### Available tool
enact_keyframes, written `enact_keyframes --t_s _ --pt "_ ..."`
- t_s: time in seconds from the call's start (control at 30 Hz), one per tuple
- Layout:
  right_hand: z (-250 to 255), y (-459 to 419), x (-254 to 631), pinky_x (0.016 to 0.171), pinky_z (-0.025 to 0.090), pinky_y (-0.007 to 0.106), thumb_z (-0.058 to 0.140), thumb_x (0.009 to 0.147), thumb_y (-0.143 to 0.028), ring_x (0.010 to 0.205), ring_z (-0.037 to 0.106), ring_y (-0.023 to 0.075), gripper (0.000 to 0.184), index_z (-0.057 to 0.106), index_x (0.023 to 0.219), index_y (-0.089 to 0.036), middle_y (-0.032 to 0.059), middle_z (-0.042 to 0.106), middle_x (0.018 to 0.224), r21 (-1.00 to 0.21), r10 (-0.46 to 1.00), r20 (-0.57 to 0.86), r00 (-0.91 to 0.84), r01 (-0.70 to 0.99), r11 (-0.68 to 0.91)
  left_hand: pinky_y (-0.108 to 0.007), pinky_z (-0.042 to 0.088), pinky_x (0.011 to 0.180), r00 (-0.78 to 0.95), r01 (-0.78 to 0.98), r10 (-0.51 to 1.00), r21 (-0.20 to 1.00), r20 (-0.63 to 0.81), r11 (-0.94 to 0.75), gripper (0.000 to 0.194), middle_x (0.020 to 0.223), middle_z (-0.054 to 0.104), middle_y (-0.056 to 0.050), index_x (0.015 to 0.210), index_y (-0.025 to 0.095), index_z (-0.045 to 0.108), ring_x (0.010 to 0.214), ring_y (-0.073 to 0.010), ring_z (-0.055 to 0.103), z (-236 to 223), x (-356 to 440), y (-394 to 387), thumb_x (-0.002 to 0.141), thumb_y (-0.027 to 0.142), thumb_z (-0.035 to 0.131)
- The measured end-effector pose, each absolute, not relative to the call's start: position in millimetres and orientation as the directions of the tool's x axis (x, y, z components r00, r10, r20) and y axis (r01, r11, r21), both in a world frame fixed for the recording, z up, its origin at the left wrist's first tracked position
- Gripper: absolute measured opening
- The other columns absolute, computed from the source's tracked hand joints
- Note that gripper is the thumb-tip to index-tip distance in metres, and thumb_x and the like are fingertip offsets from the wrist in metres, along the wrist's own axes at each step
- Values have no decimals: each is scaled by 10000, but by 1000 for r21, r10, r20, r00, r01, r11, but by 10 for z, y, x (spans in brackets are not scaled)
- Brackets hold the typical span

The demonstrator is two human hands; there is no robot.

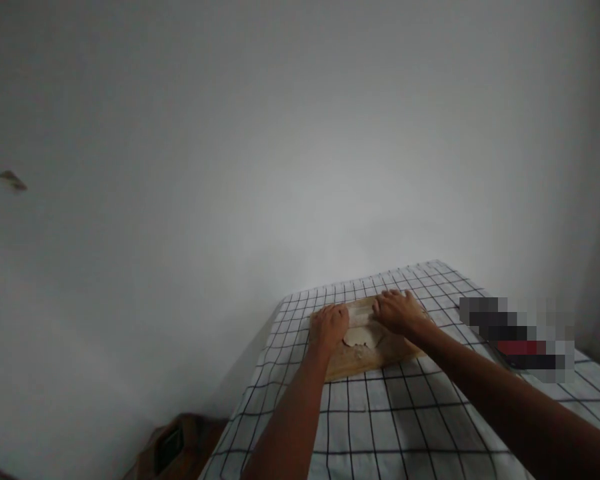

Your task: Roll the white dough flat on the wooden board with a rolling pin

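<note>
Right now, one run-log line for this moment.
left hand: over wooden board, left side; right hand: over board, far right; pale sheet: on board; board: on checked cloth

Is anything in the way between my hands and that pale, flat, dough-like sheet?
Possibly a pale, bar-like band between the left hand and right hand; it's too blurred to tell from the pale, flat, dough-like sheet on the brown wooden board. Nothing else visible blocks them.

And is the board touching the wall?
No, a strip of checked cloth shows between the board and the wall.
</note>
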State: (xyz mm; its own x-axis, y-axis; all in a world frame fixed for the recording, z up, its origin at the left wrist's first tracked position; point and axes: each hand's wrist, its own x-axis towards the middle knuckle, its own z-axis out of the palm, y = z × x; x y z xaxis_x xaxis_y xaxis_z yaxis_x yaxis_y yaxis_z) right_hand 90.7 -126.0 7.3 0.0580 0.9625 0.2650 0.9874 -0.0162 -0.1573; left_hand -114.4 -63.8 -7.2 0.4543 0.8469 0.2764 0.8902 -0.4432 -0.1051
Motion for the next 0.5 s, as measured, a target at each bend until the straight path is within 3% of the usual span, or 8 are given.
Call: enact_keyframes --t_s 0.13,0.23,0.5 --pt "97 -977 926 1001 459 522 308 1092 -427 1171 661 349 545 766 1117 -133 206 735 1205 -235 968 229 102 971 -47 -450 545 994 490 868 849 -201 197 -454 420 1302 705 -142 1362 243 637 1191 -291 666 -50 -1125 -467 1081 266 324" --pt "97 -803 983 990 472 501 304 1088 -485 1182 659 350 585 770 1141 -137 204 731 1232 -252 968 225 113 966 -54 -426 563 924 491 856 855 -272 167 -439 401 1259 704 -132 1284 234 660 1164 -298 666 -19 -1096 -320 1063 246 326" --pt "71 -368 1099 993 493 468 314 1086 -542 1196 667 332 608 757 1199 -141 207 723 1267 -317 976 106 188 937 -146 -441 565 881 423 876 903 -291 75 -386 447 1234 714 -173 1359 210 617 1129 -321 699 129 -966 34 1050 241 295"
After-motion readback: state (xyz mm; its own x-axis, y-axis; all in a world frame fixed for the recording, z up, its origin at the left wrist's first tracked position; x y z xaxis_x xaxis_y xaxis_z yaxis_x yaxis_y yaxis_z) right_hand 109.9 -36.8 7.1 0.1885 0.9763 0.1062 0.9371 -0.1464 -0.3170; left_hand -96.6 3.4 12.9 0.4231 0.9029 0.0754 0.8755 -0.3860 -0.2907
